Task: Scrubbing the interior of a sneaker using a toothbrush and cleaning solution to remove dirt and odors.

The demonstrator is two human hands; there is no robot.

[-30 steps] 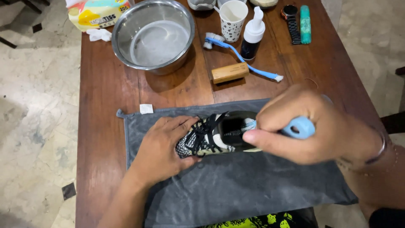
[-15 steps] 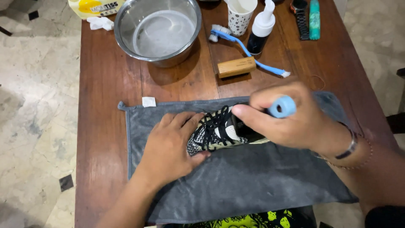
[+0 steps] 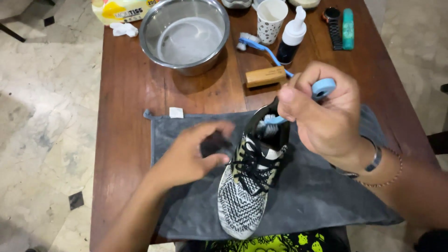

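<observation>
While the right hand (image 3: 326, 114) grips a blue-handled brush (image 3: 322, 87) with its bristles in the collar of the knit sneaker (image 3: 247, 186), the left hand (image 3: 193, 154) hovers just beside the shoe, its fingers loosely curled; whether it touches the shoe is unclear. One sneaker lies toe toward the person on one grey towel (image 3: 317, 191) spread over the wooden table (image 3: 121, 116). Behind it stands one steel bowl (image 3: 186, 35) holding a shallow pool of water, one spotted white cup (image 3: 272, 18) whose contents I cannot make out, and one dark pump bottle (image 3: 291, 35). Counting the rest: a second blue brush (image 3: 254, 44), one wooden block brush (image 3: 266, 76), one wristwatch (image 3: 332, 23), one teal tube (image 3: 348, 28), one tissue pack (image 3: 119, 9)
</observation>
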